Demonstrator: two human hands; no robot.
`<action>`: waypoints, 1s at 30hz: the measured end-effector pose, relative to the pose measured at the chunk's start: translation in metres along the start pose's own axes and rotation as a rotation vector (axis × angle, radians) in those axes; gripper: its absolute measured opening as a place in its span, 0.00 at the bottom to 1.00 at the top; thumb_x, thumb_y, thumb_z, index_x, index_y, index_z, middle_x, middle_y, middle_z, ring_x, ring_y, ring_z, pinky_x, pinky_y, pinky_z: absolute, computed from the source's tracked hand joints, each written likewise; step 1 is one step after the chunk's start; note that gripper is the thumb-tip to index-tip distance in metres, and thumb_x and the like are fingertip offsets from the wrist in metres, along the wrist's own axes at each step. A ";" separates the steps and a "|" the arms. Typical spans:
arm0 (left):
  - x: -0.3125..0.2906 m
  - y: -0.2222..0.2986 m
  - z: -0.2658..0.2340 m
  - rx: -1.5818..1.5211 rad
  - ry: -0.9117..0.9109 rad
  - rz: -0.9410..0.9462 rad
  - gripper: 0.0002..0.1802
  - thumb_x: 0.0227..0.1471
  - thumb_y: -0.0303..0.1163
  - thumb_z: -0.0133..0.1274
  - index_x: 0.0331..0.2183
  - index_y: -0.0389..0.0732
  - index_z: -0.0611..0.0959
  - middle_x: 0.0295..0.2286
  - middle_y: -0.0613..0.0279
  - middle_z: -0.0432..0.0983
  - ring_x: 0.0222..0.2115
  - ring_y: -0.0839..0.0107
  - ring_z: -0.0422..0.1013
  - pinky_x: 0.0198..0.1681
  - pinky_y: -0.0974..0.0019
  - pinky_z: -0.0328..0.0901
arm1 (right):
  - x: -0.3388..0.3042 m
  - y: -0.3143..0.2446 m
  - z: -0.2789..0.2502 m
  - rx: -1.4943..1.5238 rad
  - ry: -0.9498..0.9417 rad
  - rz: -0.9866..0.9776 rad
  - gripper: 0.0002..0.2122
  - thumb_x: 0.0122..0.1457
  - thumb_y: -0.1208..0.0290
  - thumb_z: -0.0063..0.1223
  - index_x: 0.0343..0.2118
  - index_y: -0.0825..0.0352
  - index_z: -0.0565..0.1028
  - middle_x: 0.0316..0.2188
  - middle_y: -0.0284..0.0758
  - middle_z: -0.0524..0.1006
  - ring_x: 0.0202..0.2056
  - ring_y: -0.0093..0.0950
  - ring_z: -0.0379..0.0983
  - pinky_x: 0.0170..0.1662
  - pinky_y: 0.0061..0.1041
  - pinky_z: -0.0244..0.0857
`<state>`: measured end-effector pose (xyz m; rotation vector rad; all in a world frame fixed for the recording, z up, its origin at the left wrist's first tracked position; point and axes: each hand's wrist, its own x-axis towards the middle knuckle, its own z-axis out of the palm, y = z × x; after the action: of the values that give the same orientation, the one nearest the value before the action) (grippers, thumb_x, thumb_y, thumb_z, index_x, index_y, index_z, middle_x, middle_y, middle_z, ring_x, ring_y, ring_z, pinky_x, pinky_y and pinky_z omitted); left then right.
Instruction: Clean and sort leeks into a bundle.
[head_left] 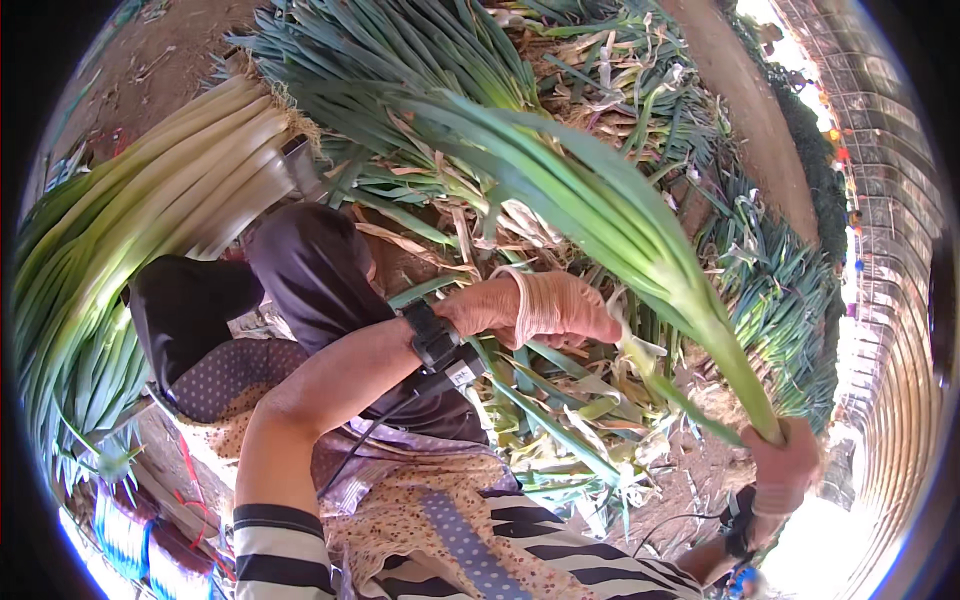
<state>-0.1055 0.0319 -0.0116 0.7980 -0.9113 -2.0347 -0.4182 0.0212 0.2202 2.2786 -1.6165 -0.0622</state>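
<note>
My right hand [785, 462], at the lower right, is wrapped round the lower stalk of a large green onion [640, 235]. Its green leaves slant up and left across the middle of the view. My left hand [560, 308] has curled fingers pinching a pale, torn outer leaf [638, 350] beside the stalk. This leaf strip bends down toward my right hand. Light bands circle my left palm, and a black band with a small device [437, 340] sits on that wrist. The root end of the onion is hidden by my right hand.
A bundle of long green onions [150, 210] with white shafts lies at left, beside my dark-trousered knees [310, 260]. A heap of green onions [400, 60] is at the top. Stripped leaves [560, 420] litter the ground ahead. A ribbed, translucent wall [895, 250] curves along the right.
</note>
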 end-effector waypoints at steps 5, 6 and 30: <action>-0.018 0.030 0.005 -0.142 0.104 0.243 0.31 0.44 0.45 0.63 0.47 0.38 0.76 0.29 0.69 0.73 0.25 0.81 0.68 0.26 0.76 0.64 | -0.021 0.007 0.001 0.344 0.052 0.280 0.15 0.28 0.78 0.68 0.22 0.67 0.74 0.22 0.32 0.70 0.23 0.25 0.66 0.27 0.24 0.61; -0.020 0.033 0.004 -0.138 0.140 0.266 0.30 0.43 0.43 0.63 0.46 0.39 0.76 0.32 0.67 0.75 0.27 0.80 0.70 0.28 0.75 0.65 | -0.022 0.000 0.023 0.457 0.105 0.289 0.16 0.29 0.76 0.69 0.23 0.68 0.73 0.22 0.31 0.70 0.23 0.24 0.65 0.27 0.23 0.60; -0.062 0.074 -0.091 -0.280 0.805 0.939 0.17 0.47 0.38 0.61 0.36 0.40 0.77 0.26 0.64 0.77 0.23 0.72 0.73 0.23 0.69 0.67 | 0.064 -0.292 0.137 1.039 0.066 0.065 0.19 0.39 0.54 0.66 0.28 0.66 0.79 0.26 0.41 0.76 0.27 0.39 0.74 0.33 0.33 0.66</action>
<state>0.0237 0.0184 0.0115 0.7324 -0.3782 -0.8599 -0.1623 0.0133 0.0137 2.8345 -1.9432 1.0910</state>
